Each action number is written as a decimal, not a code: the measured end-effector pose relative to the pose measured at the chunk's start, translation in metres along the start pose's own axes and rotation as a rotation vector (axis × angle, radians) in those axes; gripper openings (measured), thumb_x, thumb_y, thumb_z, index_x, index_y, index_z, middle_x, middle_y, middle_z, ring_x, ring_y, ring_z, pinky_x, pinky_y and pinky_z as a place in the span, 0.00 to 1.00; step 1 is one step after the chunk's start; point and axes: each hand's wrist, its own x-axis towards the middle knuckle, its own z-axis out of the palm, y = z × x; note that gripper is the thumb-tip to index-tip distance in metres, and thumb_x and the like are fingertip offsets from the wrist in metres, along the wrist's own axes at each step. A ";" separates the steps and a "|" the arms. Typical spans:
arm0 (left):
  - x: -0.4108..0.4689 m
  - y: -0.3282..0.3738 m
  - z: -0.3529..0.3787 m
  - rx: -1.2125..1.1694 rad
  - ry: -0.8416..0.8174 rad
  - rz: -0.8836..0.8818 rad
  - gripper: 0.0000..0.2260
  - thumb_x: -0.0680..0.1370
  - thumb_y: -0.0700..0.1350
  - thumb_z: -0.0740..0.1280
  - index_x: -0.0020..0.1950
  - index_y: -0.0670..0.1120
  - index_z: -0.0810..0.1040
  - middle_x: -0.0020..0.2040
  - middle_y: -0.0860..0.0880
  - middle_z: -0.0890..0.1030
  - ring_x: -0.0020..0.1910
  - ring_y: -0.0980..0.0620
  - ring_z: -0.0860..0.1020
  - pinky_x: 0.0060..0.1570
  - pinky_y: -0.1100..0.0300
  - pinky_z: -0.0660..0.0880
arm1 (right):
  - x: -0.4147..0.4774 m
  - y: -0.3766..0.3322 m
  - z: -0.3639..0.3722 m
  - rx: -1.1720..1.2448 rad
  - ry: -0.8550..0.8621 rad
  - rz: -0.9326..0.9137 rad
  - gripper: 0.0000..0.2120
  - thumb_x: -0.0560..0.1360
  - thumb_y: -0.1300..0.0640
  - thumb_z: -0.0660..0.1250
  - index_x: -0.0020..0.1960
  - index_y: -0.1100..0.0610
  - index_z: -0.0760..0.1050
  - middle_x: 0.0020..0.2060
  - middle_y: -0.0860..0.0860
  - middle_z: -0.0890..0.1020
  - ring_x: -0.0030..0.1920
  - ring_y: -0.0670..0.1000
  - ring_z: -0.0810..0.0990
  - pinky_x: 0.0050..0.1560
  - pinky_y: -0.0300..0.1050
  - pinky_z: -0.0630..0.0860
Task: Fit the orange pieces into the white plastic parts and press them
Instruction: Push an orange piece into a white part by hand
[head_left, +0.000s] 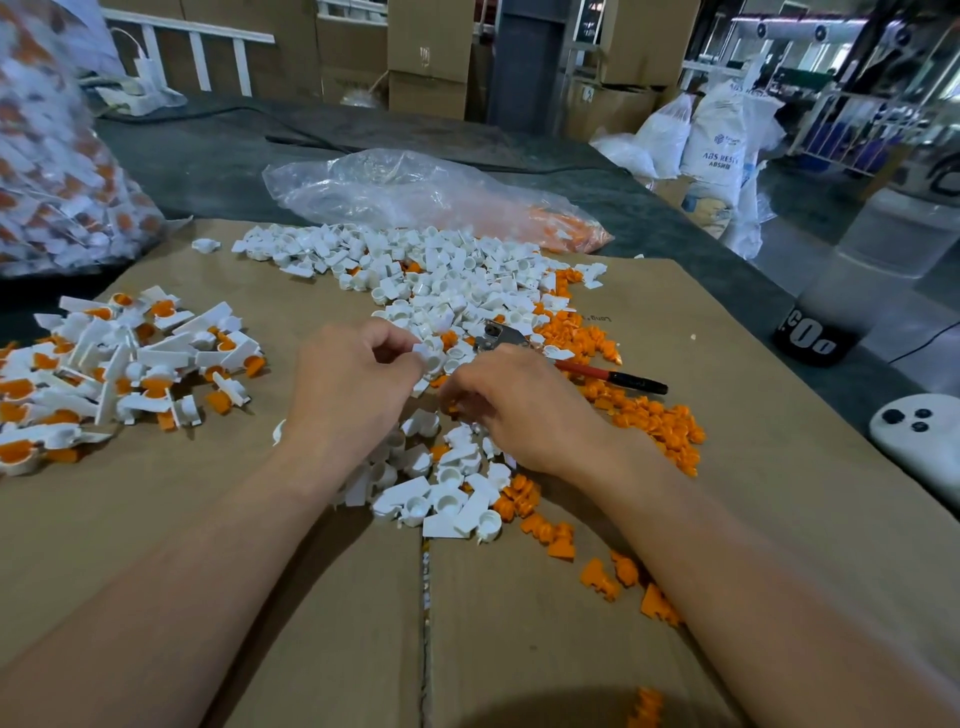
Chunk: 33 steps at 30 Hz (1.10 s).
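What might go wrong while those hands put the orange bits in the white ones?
1. The right hand works just in front of the tool; reaching into the pile, it might knock the metal head.
2. Its forearm lies beside loose orange pieces near the cardboard's front edge and may sweep some off.
3. The left hand pinches a white part by the fingertips, the right seemingly an orange piece; pressing could make one slip away.
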 end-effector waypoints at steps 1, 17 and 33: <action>0.000 0.000 0.000 -0.007 -0.003 -0.001 0.12 0.73 0.42 0.70 0.32 0.56 0.76 0.25 0.58 0.76 0.25 0.62 0.73 0.27 0.71 0.68 | -0.001 0.001 0.001 -0.003 0.017 -0.012 0.13 0.77 0.63 0.61 0.59 0.53 0.77 0.49 0.52 0.80 0.51 0.52 0.73 0.51 0.44 0.68; 0.001 0.006 -0.003 -0.325 -0.148 -0.152 0.11 0.72 0.34 0.69 0.33 0.46 0.77 0.25 0.51 0.80 0.25 0.55 0.80 0.23 0.68 0.74 | -0.011 0.003 -0.017 0.629 0.334 0.158 0.07 0.71 0.62 0.71 0.39 0.51 0.76 0.36 0.42 0.77 0.37 0.40 0.76 0.39 0.29 0.71; -0.006 0.010 0.001 -0.336 -0.218 -0.115 0.07 0.73 0.34 0.68 0.38 0.45 0.78 0.27 0.50 0.80 0.26 0.55 0.79 0.28 0.64 0.77 | -0.012 -0.002 -0.016 0.689 0.364 0.238 0.12 0.70 0.62 0.72 0.36 0.46 0.75 0.33 0.44 0.79 0.35 0.42 0.79 0.39 0.35 0.78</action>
